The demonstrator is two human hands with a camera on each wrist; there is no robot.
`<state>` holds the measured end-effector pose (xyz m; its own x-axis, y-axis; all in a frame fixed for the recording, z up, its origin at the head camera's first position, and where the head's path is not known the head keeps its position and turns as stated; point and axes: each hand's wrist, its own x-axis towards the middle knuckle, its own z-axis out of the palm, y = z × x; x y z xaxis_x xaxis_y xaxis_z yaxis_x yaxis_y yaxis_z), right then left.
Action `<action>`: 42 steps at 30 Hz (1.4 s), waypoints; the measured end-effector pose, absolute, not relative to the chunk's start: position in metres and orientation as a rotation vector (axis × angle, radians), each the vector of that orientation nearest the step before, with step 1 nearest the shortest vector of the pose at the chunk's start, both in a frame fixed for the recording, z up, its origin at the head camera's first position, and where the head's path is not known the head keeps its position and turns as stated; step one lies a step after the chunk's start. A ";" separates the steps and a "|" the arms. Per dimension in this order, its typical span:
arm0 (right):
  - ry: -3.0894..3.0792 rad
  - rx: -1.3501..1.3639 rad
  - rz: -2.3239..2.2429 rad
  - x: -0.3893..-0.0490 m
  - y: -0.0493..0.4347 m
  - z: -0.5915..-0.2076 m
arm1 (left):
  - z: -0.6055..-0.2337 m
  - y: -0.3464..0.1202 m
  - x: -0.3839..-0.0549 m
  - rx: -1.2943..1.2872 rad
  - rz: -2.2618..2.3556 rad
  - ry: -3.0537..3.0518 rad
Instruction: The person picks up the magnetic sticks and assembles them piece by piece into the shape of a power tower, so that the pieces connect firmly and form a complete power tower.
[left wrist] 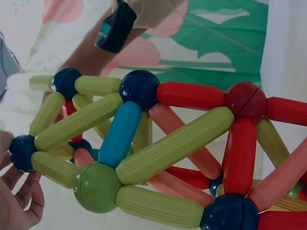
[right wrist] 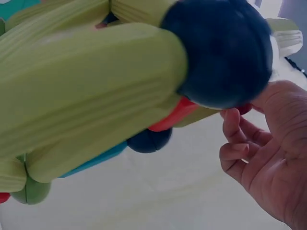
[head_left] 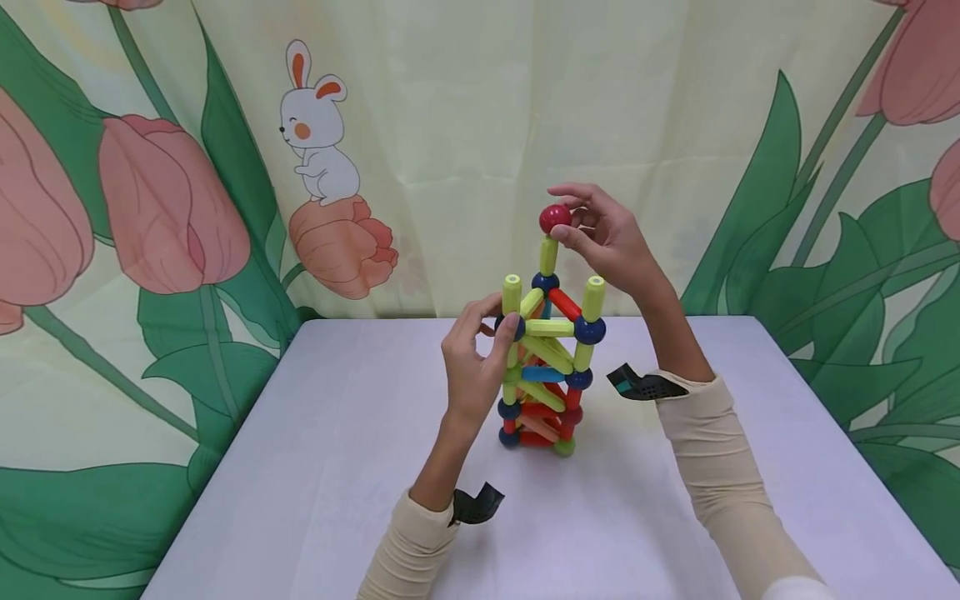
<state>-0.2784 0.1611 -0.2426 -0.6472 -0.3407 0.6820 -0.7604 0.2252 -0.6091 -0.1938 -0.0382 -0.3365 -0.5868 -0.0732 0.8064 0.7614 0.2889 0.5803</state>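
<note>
A tall tower of ribbed rods and balls (head_left: 551, 329) stands upright on the table, in yellow-green, red, blue and orange. At its top back a red ball (head_left: 555, 218) sits on a yellow-green rod (head_left: 549, 256). My right hand (head_left: 606, 237) pinches that red ball between thumb and fingers. Lower down, my left hand (head_left: 474, 358) pinches the dark blue ball at the tower's upper left corner, which the left wrist view shows as a blue ball (left wrist: 22, 153) by the fingers. Two more yellow-green rods point up from the front corners, their tops bare.
The tower rests on a white-covered table (head_left: 360, 450). Behind it hangs a cloth (head_left: 450, 150) printed with tulips and a rabbit. Black straps with small devices (head_left: 647, 385) sit at both wrists, the right one close to the tower's right side.
</note>
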 end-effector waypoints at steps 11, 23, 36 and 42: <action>-2.153 1.011 1.562 -0.280 0.163 -0.262 | -0.332 -0.038 -0.194 -0.627 -1.399 -1.792; -2.134 1.110 1.581 -0.277 0.158 -0.280 | -0.314 -0.037 -0.195 -0.569 -1.405 -1.912; -2.130 1.133 1.569 -0.270 0.163 -0.283 | -0.311 -0.038 -0.193 -0.522 -1.406 -2.002; -1.874 1.031 1.691 -0.253 0.176 -0.289 | -0.312 -0.037 -0.196 -0.557 -1.436 -1.982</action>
<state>-0.2532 0.1760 -0.2890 -0.6409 -0.2477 0.7265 -0.7481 -0.0105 -0.6635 -0.1964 -0.0369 -0.3122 -0.7183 -0.0213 0.6954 0.6542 0.3196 0.6855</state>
